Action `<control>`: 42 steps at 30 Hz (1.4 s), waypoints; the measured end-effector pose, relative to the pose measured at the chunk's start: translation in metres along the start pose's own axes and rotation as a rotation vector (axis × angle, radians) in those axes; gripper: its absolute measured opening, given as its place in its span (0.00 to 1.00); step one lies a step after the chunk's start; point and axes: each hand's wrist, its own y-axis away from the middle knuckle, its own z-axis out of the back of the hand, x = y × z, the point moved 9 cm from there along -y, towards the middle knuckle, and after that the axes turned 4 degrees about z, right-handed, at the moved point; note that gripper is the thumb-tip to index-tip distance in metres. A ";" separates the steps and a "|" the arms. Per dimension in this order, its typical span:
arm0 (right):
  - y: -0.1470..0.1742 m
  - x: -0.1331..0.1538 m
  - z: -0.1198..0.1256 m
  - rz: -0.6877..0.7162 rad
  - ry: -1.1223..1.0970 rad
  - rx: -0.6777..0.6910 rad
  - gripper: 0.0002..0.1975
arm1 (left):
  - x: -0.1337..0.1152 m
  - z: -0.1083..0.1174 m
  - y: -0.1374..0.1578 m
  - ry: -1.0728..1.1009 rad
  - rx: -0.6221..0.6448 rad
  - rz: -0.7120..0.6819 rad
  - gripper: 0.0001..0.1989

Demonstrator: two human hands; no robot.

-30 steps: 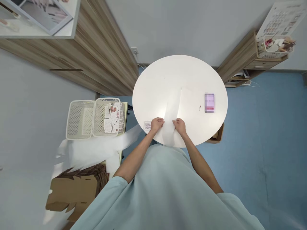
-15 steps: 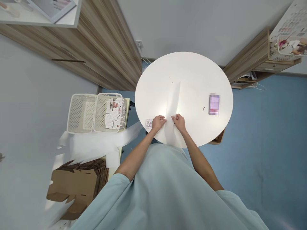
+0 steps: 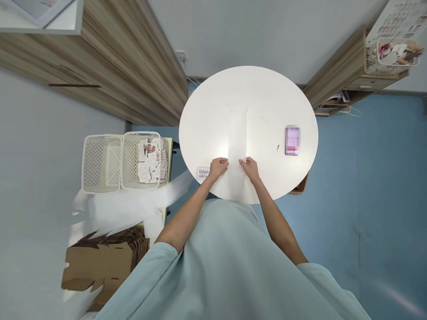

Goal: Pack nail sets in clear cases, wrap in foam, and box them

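Observation:
A long strip of thin white wrapping sheet [image 3: 238,138] lies on the round white table [image 3: 276,98], running away from my body. My left hand [image 3: 219,167] pinches its left edge. On the opposite edge, my right hand [image 3: 251,168] has thumb and finger closed on the sheet. Just left of my left hand sits a small clear case with rows of purplish pieces [image 3: 203,172], partly covered by my forearm. A flat purple item [image 3: 292,141], blurred in the picture, rests on the table's right side.
Left of the table stand two white perforated baskets [image 3: 103,164], one holding printed cards [image 3: 149,162]. More white sheet [image 3: 130,206] and a stack of folded brown cardboard boxes [image 3: 100,264] lie nearer me. Wooden cabinets [image 3: 133,53] flank the table's far side.
The strip's far end has swung left, so it now lies straighter and flatter on the table. My hands have moved slightly apart along its edges, and my view has shifted a little.

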 end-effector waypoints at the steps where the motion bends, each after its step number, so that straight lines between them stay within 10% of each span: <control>1: -0.001 -0.003 0.002 -0.008 0.035 -0.007 0.19 | -0.005 0.002 0.002 -0.017 -0.017 -0.026 0.14; 10: 0.001 -0.005 0.000 -0.029 0.090 -0.035 0.19 | -0.043 0.013 0.025 -0.194 -0.160 -0.263 0.09; 18: 0.014 0.012 -0.038 -0.067 -0.474 0.234 0.23 | -0.037 -0.003 0.024 0.036 0.024 -0.229 0.07; 25: 0.015 0.022 -0.046 -0.062 -0.427 0.289 0.21 | -0.026 -0.012 0.023 0.093 0.097 -0.163 0.07; 35: 0.002 0.018 0.020 0.118 -0.154 -0.058 0.14 | -0.015 0.041 0.013 0.042 -0.194 -0.114 0.05; 42: -0.001 -0.002 0.046 0.024 -0.030 -0.115 0.14 | -0.006 0.050 0.006 -0.024 -0.177 -0.107 0.08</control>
